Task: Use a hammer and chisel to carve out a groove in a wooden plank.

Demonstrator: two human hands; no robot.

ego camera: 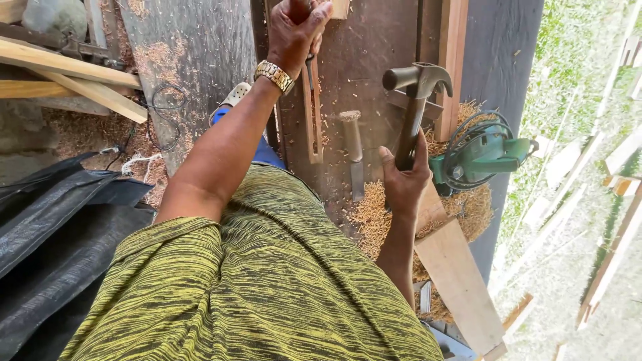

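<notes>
My left hand [297,30], with a gold watch on its wrist, is closed around a dark tool handle at the top of the view, set against a narrow slotted wood strip [311,120] on the dark workbench [374,47]. A claw hammer [416,100] is raised in my right hand [404,180], which grips its dark handle with the metal head pointing up and left. Between the two hands a chisel [352,150] with a pale wooden handle lies flat on the bench.
A green electric power tool [485,155] with a coiled cable rests on wood shavings at the right. A pale board [458,281] slants down below it. Timber lengths [73,77] lie at upper left, black sheeting [53,227] at lower left. Grass with scattered wood pieces is at far right.
</notes>
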